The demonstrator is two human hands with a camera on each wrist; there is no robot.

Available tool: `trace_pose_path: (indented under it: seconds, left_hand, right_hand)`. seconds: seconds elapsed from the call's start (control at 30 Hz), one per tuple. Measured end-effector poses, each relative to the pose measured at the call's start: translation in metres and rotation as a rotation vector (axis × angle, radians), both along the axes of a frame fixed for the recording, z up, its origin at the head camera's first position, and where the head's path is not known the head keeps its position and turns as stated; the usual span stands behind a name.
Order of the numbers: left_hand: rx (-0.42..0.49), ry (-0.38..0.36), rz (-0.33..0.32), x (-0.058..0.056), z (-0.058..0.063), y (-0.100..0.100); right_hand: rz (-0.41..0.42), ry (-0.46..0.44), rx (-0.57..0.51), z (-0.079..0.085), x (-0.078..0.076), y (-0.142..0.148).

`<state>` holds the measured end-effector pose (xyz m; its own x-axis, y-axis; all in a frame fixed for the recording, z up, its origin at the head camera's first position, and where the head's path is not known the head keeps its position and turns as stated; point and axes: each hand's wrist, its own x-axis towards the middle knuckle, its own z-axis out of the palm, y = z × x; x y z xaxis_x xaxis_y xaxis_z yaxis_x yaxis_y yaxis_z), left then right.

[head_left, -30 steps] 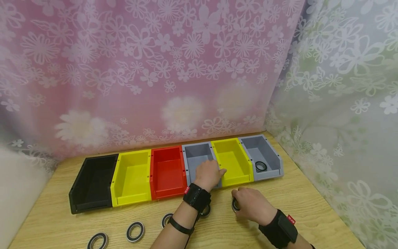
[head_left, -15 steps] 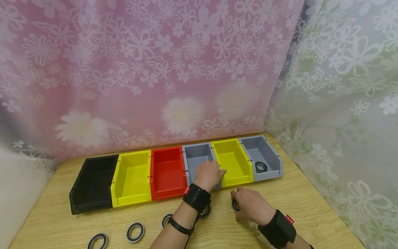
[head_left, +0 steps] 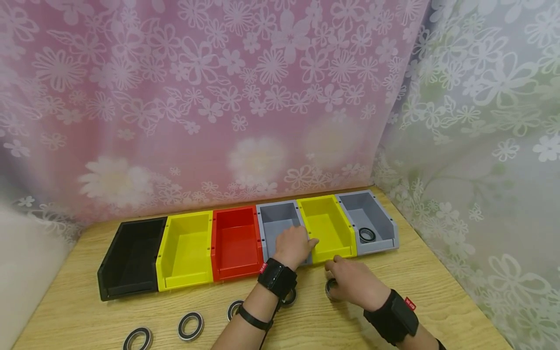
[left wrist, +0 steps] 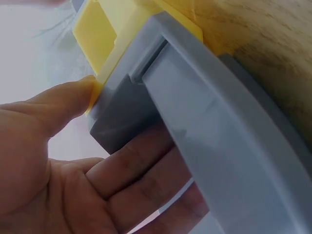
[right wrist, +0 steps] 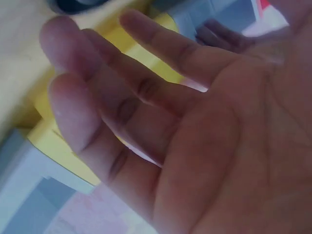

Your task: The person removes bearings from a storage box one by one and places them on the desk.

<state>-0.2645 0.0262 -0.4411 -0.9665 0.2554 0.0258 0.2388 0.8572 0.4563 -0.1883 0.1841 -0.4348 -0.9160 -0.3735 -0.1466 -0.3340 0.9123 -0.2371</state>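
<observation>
My right hand (head_left: 356, 284) hovers over a black-sealed ball bearing (head_left: 329, 288) on the table and partly covers it. In the right wrist view its fingers (right wrist: 73, 112) are spread and loosely bent, with nothing between them; part of a dark ring (right wrist: 82, 7) shows at the top edge. My left hand (head_left: 292, 245) rests at the front of a grey bin (head_left: 280, 214). Seen from the left wrist, the thumb lies on the edge beside the yellow bin (left wrist: 95, 36), while the other fingers reach inside behind the grey front wall (left wrist: 219, 141).
Several bins stand joined in a row; the black bin (head_left: 133, 253) is leftmost. A bearing (head_left: 366, 235) lies in the rightmost grey bin (head_left: 367, 209). More bearings lie along the table front, such as one bearing (head_left: 201, 326) at left. Curtains hang behind and at right.
The right hand's fingers have lifted off the bearing, which stays on the table in nearly the same spot. My left hand has not moved.
</observation>
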Motion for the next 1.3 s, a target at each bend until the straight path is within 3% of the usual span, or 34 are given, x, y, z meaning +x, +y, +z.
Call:
trace_pose_path:
  seconds: [0.3,0.57,0.77,1.3]
  left_hand:
    - [0.007,0.032,-0.003,0.001,0.0,-0.001]
    - [-0.042,0.03,-0.006,0.0,-0.006,0.003]
    - [-0.056,0.054,0.014,0.003,-0.007,0.004]
    - [-0.127,0.126,0.038,0.008,-0.007,0.005]
  right_hand:
    - [0.028,0.135,-0.03,0.049,-0.019,0.001]
    - [0.018,0.147,-0.22,0.09,-0.035,0.007]
    - [-0.001,0.191,-0.313,0.095,-0.036,0.016]
    - [-0.027,0.262,-0.353,0.097,-0.04,0.032]
